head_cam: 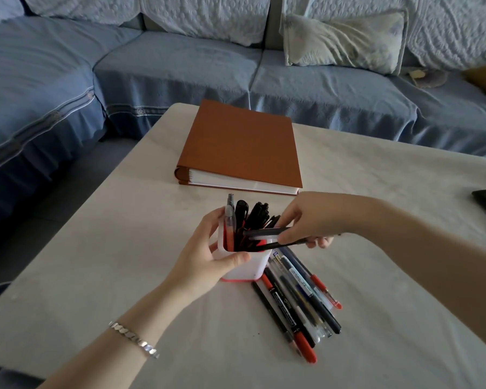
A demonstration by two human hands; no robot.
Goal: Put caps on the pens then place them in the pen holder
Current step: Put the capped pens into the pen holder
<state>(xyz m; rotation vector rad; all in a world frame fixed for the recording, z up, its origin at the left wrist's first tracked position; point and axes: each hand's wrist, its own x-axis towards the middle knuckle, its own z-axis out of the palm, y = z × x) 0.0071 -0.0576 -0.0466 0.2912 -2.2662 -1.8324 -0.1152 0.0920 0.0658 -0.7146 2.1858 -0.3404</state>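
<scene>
Pen holder [253, 266], white with a red base and lining, stands near the middle of the table [124, 248], crowded with dark capped pens. The left hand [205, 256] wraps its side, thumb on the near wall. The right hand [306, 220] pinches slim pens [264, 234] level across its mouth. Loose pens [300, 301] fan out from its right base. A brown binder [242, 147] lies beyond; bare tabletop spreads leftward.

Holder [247, 269] in the left hand [208, 256] — smooth plastic. Pens [300, 299] near the right hand [306, 220]: glossy plastic. Beyond both, binder [242, 141] — matt cover, paper leaves.
</scene>
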